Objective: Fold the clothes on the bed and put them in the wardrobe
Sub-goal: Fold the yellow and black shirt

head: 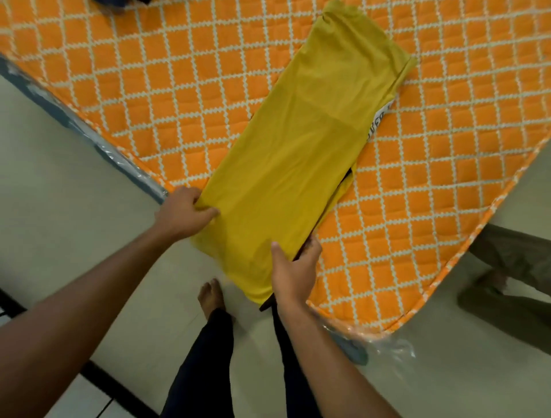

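A mustard-yellow garment lies folded into a long narrow strip across the corner of the orange quilted mattress. Its near end hangs over the mattress corner. My left hand pinches the near left corner of the strip. My right hand grips the near right corner, thumb on top and fingers underneath. A bit of white print shows at the strip's right edge.
A dark garment lies at the mattress's far edge. Another person's legs and foot stand at the right beside the mattress. My own foot is on the pale floor below the corner. Clear plastic wrap trails off the mattress corner.
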